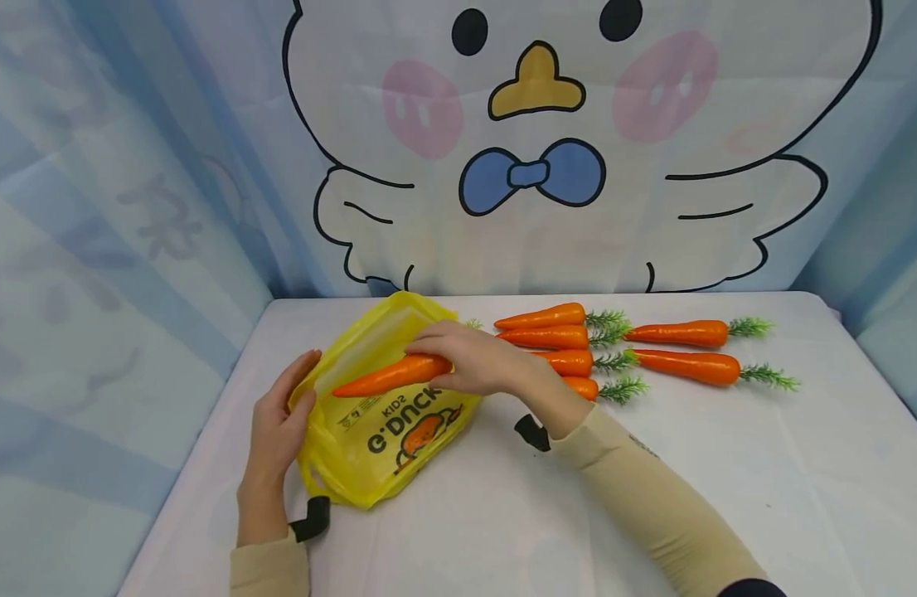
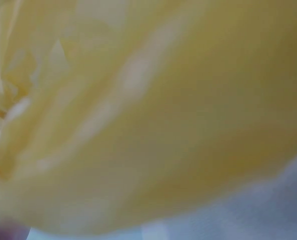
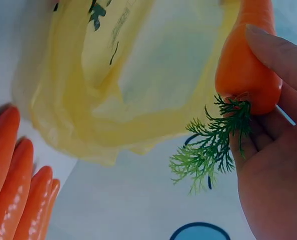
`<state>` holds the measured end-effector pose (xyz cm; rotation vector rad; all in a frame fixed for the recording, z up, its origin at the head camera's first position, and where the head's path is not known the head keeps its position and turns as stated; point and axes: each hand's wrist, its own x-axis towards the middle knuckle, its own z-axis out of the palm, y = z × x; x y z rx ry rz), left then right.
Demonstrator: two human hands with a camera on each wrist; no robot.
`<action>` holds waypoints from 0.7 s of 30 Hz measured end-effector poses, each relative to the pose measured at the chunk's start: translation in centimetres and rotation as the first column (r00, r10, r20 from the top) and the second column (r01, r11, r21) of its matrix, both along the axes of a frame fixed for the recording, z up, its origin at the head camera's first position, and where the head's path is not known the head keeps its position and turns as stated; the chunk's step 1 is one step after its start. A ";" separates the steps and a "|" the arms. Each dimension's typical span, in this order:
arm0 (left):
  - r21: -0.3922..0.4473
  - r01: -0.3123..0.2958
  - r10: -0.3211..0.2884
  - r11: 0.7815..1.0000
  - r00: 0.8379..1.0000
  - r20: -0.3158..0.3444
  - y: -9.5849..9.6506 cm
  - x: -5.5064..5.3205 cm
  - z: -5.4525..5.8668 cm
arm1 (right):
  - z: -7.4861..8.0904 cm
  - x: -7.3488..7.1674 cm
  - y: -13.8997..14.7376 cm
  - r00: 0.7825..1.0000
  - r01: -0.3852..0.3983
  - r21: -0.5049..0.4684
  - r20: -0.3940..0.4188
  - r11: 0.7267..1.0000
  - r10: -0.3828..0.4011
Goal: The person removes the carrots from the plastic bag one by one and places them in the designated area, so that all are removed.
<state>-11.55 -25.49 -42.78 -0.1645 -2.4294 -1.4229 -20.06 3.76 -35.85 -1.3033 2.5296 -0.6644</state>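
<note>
My right hand [image 1: 477, 356] grips an orange carrot [image 1: 380, 380] by its thick end, with its tip pointing left over the yellow plastic bag [image 1: 346, 464]. In the right wrist view the thumb and fingers hold the carrot [image 3: 248, 65], and its green leafy top [image 3: 208, 150] hangs by the palm. The bag lies tilted on the table, its mouth spread, with a printed duck on its front. At the bag's left rim, my left hand [image 1: 275, 427] pinches the plastic between thumb and fingers. The bag [image 2: 163, 125] fills most of the left wrist view, blurred.
Several carrots with green tops lie right of the bag: a stack of rows behind my right forearm [image 1: 544, 315] and two more farther right [image 1: 686, 366]. The white table [image 1: 727, 464] meets a curtain [image 1: 563, 249] with a cartoon figure at its back edge.
</note>
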 end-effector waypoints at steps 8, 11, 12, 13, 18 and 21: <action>-0.012 0.002 -0.003 1.000 0.999 -0.034 -0.4 0.0 -0.5 | 0.0 -0.3 2.7 0.999 0.039 -0.047 -0.017 0.998 -0.040; -0.004 0.006 -0.006 1.000 0.999 -0.043 -0.4 -0.1 -0.6 | 0.0 -0.4 4.0 0.998 0.048 -0.069 -0.037 0.996 -0.050; -0.001 0.008 -0.008 1.000 0.999 -0.043 -0.4 -0.1 -0.6 | 0.0 -0.4 4.4 0.998 0.053 -0.079 -0.039 0.995 -0.056; 0.001 0.009 -0.009 1.000 0.999 -0.044 -0.3 -0.1 -0.6 | 0.0 -0.4 4.9 0.997 0.058 -0.091 -0.040 0.994 -0.062; 0.016 0.014 -0.013 1.000 0.999 -0.045 -0.2 -0.1 -0.5 | 0.2 -0.1 7.2 0.994 0.101 -0.133 -0.037 0.986 -0.107; 0.022 0.013 -0.012 1.000 0.999 -0.046 -0.3 -0.1 -0.5 | 0.2 0.0 8.4 0.989 0.136 -0.140 -0.033 0.981 -0.142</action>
